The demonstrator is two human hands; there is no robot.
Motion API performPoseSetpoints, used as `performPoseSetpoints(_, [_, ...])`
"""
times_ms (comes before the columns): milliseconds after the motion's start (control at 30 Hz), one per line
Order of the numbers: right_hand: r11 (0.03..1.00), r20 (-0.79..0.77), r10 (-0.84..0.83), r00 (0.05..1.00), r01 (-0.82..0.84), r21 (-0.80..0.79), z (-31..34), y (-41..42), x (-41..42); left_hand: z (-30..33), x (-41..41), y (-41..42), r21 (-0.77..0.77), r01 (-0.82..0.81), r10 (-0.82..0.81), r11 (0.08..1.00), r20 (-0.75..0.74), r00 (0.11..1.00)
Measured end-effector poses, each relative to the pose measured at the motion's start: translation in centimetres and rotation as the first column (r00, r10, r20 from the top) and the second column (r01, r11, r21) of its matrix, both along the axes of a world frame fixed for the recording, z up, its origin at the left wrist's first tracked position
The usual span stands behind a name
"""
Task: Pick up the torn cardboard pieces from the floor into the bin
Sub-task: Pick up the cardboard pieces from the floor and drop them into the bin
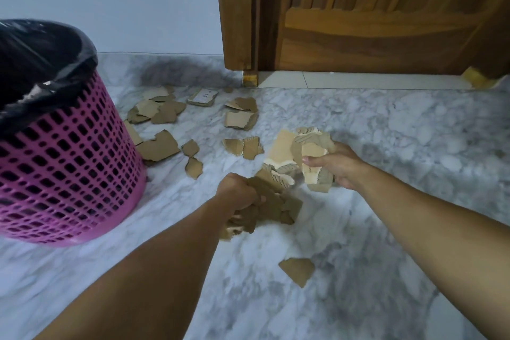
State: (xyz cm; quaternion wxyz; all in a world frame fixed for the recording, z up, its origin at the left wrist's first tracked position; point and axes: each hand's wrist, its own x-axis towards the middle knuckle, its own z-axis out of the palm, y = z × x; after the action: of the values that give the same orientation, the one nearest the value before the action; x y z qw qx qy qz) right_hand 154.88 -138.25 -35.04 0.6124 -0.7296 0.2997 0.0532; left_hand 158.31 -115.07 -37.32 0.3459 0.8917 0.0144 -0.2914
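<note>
I see my left hand (238,192) clenching a wad of cardboard pieces (271,201), my right hand (335,165) gripping another bunch. More scraps (160,146) lie beside the pink bin (63,168) at left; bare marble floor (414,132) spreads rightward toward the door (372,14).

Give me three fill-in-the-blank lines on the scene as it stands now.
1. Both hands, left hand and right hand, grip torn ____.
2. The pink bin is lined with a ____ bag.
3. The bin stands on the person's ____ side.
4. Loose pieces lie on the ____ floor.

Missing words: cardboard; black; left; marble
</note>
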Motion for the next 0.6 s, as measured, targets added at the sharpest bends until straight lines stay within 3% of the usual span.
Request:
performPoseSetpoints(233, [1.0, 0.054, -0.006, 0.999, 0.005, 0.022, 8.3, 3.0, 2.1, 9.7, 3.1, 5.1, 0.028, -0.11, 0.102, 0.994, 0.207, 0.973])
performPoseSetpoints(433, [0.996, 0.139, 0.084, 0.987, -0.08, -0.035, 17.6, 8.9, 5.4, 20.2, 5.0, 10.2, -0.17, -0.236, 0.282, 0.957, 0.34, 0.897])
performPoseSetpoints(600, [0.982, 0.243, 0.183, 0.953, -0.164, -0.098, 25.5, 14.9, 8.7, 28.1, 5.6, 15.7, -0.444, -0.304, 0.48, 0.843, 0.367, 0.797])
